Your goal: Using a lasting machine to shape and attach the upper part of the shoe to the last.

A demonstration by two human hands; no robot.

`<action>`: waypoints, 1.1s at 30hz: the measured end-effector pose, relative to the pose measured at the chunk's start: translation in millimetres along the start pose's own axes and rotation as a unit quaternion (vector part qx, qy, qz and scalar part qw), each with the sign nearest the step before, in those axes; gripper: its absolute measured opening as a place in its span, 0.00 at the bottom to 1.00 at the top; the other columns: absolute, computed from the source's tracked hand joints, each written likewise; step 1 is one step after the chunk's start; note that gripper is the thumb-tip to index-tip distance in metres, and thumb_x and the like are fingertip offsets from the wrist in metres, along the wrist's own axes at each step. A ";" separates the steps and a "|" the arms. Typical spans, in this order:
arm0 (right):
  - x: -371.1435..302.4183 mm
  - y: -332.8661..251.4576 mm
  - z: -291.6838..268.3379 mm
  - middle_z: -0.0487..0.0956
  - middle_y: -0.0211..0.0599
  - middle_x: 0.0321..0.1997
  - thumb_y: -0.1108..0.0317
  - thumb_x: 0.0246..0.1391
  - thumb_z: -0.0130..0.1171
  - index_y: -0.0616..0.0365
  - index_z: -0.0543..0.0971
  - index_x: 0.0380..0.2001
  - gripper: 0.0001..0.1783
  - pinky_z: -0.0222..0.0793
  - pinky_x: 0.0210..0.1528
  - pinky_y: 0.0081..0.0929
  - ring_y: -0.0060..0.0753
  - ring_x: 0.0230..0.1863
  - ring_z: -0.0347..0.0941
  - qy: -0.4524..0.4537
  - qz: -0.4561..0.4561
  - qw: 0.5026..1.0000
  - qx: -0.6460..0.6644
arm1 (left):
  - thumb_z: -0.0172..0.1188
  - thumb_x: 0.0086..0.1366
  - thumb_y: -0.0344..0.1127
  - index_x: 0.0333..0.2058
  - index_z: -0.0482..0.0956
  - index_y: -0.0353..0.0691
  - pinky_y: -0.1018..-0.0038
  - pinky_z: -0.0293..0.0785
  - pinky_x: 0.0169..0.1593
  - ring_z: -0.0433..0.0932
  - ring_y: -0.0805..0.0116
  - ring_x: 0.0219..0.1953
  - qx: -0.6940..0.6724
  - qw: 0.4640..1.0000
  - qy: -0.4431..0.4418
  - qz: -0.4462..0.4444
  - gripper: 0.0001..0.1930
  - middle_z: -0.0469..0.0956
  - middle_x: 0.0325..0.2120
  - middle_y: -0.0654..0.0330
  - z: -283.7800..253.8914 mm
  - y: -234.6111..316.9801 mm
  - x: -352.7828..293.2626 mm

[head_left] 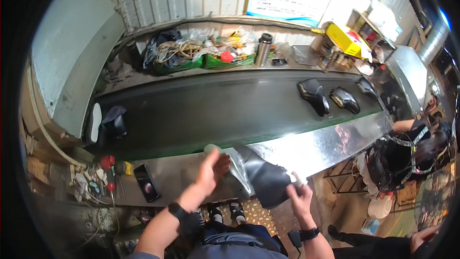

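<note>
A black boot (pixel 271 182) with a pale grey sole (pixel 234 172) lies tilted on the metal ledge in front of me, its shaft toward the right. My left hand (pixel 211 170) is beside the sole, with fingers stretched out and the palm turned toward the boot. At the shaft's right edge, my right hand (pixel 300 195) has its thumb and curled fingers closed on the boot's upper; one finger points away. Something whitish shows by that fingertip, too bright to make out.
A dark conveyor belt (pixel 211 110) runs beyond the ledge, carrying several black boots (pixel 314 95) at right and a sole (pixel 95 123) at left. A phone (pixel 146 182) and red-black power tool (pixel 109 175) lie left. Green bins (pixel 230 61) and a thermos (pixel 263 49) stand behind. A co-worker's arm (pixel 403 125) reaches in.
</note>
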State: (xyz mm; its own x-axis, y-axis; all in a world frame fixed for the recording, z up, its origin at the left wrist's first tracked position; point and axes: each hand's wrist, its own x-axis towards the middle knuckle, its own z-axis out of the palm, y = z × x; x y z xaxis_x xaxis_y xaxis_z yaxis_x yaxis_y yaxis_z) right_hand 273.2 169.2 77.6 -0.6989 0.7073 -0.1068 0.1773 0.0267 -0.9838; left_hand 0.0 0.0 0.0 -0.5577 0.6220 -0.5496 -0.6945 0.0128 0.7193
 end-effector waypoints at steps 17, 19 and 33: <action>2.2 98.2 91.9 0.46 0.62 0.78 0.67 0.37 0.82 0.68 0.40 0.75 0.72 0.45 0.77 0.39 0.53 0.80 0.44 -0.159 -0.125 0.977 -0.074 | 0.58 0.68 0.54 0.38 0.86 0.40 0.56 0.76 0.48 0.82 0.44 0.44 0.493 0.804 0.293 0.158 0.21 0.84 0.37 0.45 -34.3 -4.3 83.5; -10.9 89.6 64.3 0.46 0.62 0.79 0.69 0.41 0.79 0.66 0.40 0.75 0.68 0.45 0.78 0.37 0.51 0.80 0.44 -0.246 -0.113 0.951 -0.152 | 0.58 0.68 0.53 0.37 0.86 0.38 0.55 0.76 0.47 0.83 0.44 0.43 0.478 0.830 0.266 0.109 0.21 0.84 0.34 0.44 -45.2 -26.9 63.7; 20.9 153.7 25.4 0.43 0.61 0.79 0.71 0.36 0.74 0.68 0.45 0.74 0.65 0.33 0.80 0.48 0.64 0.80 0.35 -0.446 -0.166 0.861 -0.179 | 0.71 0.48 0.61 0.44 0.77 0.30 0.54 0.77 0.51 0.81 0.40 0.45 0.505 0.802 0.311 0.072 0.37 0.82 0.40 0.39 1.3 -43.8 46.5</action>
State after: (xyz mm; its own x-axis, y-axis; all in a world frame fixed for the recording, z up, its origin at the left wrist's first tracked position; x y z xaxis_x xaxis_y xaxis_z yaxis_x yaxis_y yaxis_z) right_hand 268.2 170.2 -79.4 -0.9783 -0.2000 -0.0541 -0.0431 0.4522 -0.8909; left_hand 5.1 29.4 -56.5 -0.9362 0.1670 -0.3091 -0.0554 0.7987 0.5991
